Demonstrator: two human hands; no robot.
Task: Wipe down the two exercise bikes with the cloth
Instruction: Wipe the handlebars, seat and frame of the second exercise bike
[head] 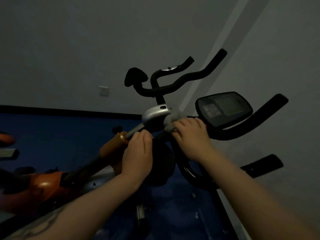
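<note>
1. We find the room dim; the head view looks down on two bare forearms reaching over the near exercise bike with the orange frame point(110, 149) and black handlebar.
2. Right hand point(188, 134): fingers curled round the bunched grey cloth point(170, 122), pressing it against the silver rounded housing point(155, 115) where the handlebar post meets the stem.
3. Left hand point(138, 153): fingers curled over the chrome stem point(135, 130) just above the orange frame section, apparently steadying the bike; it holds no cloth.
4. Governing relation: the cloth lies at the right hand's fingertips, touching the housing's right edge. The stem's long axis runs from lower left up to the housing, and the left hand sits on that axis just below the cloth. The right hand is therefore the one placed to wipe; the left stands in the path of any stroke down the stem.
5. The black console with grey screen point(224, 109) sits just right of the right hand, with a black curved handlebar grip point(251, 123) beyond it.
6. The second bike's black handlebars point(181, 80) and black saddle point(135, 77) stand behind, near the grey wall point(86, 40); in our judgement they are not yet attended to.
7. Containers: none in view
</note>
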